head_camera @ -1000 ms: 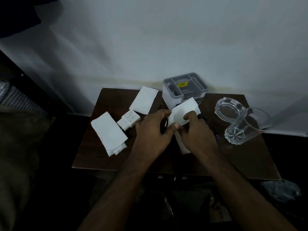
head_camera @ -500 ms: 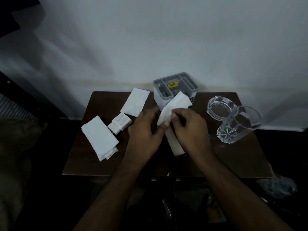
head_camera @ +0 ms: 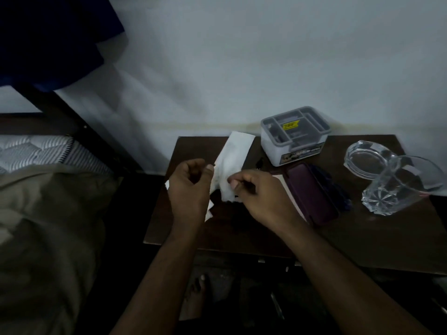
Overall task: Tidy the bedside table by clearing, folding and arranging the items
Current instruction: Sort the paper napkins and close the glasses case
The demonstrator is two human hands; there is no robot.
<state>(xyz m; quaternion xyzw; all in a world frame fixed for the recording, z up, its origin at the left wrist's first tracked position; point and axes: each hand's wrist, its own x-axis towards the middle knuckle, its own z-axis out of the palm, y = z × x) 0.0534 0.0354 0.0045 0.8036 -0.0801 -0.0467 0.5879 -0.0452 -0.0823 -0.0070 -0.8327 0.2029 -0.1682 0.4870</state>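
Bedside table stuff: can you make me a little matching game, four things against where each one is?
Things:
1. grey box
2. purple case
3. glass tumbler
4. white tissue

Places:
A. pinched between both hands
B. back of the table, by the wall
C. far right, tilted beside the glass ashtray
D. lying flat in front of the grey box

Pairs: 1-B, 2-D, 3-C, 4-A

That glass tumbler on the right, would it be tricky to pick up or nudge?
Probably. The tumbler looks like thick cut glass, so likely heavy for its size and breakable if dropped. Its smooth walls may be slippery. It sits close to the table edge, right beside the glass ashtray, so a push could knock them together.
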